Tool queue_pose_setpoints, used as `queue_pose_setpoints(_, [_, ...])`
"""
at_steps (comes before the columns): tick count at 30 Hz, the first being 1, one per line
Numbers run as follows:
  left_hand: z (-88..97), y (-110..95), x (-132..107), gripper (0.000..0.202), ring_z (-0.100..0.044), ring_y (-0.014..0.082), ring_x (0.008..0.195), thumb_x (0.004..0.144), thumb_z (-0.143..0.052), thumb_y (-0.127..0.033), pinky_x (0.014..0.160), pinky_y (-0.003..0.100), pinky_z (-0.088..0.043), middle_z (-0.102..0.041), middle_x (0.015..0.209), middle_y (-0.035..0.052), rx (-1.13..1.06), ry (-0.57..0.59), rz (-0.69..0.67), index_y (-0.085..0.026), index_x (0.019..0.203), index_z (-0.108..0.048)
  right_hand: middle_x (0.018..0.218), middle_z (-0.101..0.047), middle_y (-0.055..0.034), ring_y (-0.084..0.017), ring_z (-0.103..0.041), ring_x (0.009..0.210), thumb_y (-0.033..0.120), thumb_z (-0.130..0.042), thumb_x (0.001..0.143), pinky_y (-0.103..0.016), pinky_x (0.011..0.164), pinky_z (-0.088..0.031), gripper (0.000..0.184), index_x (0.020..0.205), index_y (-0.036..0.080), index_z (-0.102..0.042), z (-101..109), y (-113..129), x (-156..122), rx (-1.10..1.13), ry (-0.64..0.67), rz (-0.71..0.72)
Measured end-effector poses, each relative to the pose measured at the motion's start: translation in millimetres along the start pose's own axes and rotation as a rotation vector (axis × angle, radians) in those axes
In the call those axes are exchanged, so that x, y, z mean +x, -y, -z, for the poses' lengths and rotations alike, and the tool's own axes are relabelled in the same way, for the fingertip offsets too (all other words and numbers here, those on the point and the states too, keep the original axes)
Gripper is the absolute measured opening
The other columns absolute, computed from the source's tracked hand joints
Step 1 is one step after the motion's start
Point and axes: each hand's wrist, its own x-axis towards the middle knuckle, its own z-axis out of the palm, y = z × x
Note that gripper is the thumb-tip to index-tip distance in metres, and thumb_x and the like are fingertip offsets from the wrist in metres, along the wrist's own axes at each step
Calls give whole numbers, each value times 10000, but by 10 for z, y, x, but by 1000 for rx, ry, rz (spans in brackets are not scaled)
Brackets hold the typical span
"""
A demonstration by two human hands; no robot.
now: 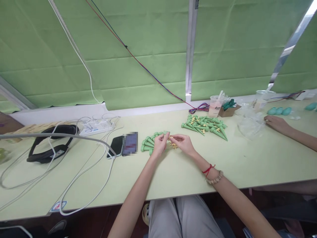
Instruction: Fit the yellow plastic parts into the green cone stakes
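Note:
Above the tabletop, my left hand (160, 145) is closed around a green plastic spike (166, 132), whose top end shows past the thumb. My right hand (183, 144) meets it from the right, fingertips pinched on a small yellow plastic piece (170, 138) against the spike; the fingers partly hide the contact. Several loose yellow pieces (174, 146) lie just under my hands. Beside my left hand, more green spikes (148, 144) are fanned out in a row. A heap of green spikes with yellow pieces on them (205, 125) lies further back to the right.
Two phones (115, 146), black headphones (53, 142), a power strip (97, 127) and looping white cables occupy the left side. A drink cup (215, 106), a small cardboard box (229, 110) and clear plastic bags (251, 122) stand right. Another person's hand (276, 124) rests beyond.

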Motion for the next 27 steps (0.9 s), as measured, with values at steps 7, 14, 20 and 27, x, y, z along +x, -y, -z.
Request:
queue_pose_setpoints(7, [-37,-15,-24,511,-222,31,309,702,-540,-601,335,220,-123,-258,379,-61,37,-28,10,-161,494,-384,742,-679,-91,-182,-641,635,408,-649,671,-294,599,-523,288,752,132,-656,50,-8,6,-28,52,2])
queue_pose_setpoints(14, [-77,-22,-49,514,-236,31,330,684,-562,-602,338,218,-129,-266,398,-54,5,-28,52,-156,495,-388,678,-640,-59,-158,-615,617,385,-570,743,-266,575,-488,238,708,150,-576,70,8,-9,-157,94,72])
queue_pose_setpoints(20, [-87,-33,-60,518,-238,32,303,694,-541,-618,331,217,-124,-262,354,-54,-16,-24,98,-158,501,-404,708,-611,-45,-148,-557,650,317,-503,799,-268,614,-439,161,722,175,-510,79,18,-36,-409,71,214])
queue_pose_setpoints(27, [-57,-7,-30,524,-232,38,253,705,-499,-647,304,215,-117,-269,317,-61,-32,9,58,-168,518,-400,734,-609,-49,-157,-556,681,373,-543,787,-291,678,-438,202,755,173,-548,52,49,-28,-359,-2,233])
